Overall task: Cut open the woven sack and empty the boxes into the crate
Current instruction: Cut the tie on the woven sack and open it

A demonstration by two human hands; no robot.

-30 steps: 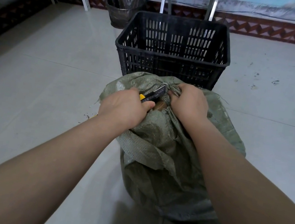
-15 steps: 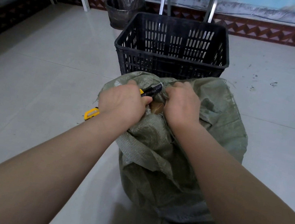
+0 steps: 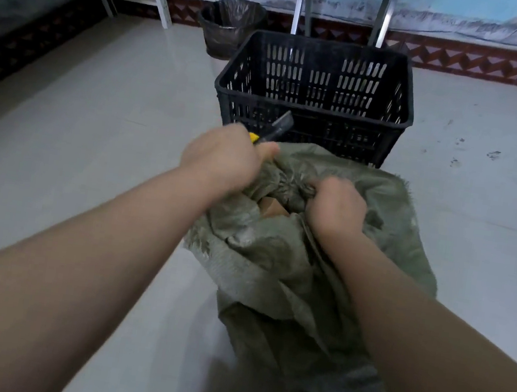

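Gripping the utility knife [image 3: 274, 130] in my left hand [image 3: 223, 154], I bunch the woven sack [image 3: 313, 270] mouth with my right hand [image 3: 337, 207]; a cardboard box [image 3: 270, 206] shows inside, black crate [image 3: 311, 117] just beyond.

Woven sack, box, crate and cutter: one lot.
Sack [image 3: 288, 283]: olive-green, frayed mouth open and crumpled, bunched in my right hand [image 3: 335, 206]; brown box [image 3: 270, 207] corner shows inside. Crate [image 3: 312, 108]: black, slotted, upright just behind the sack. Cutter [image 3: 280, 125]: yellow and grey, gripped in my left hand [image 3: 223, 154].
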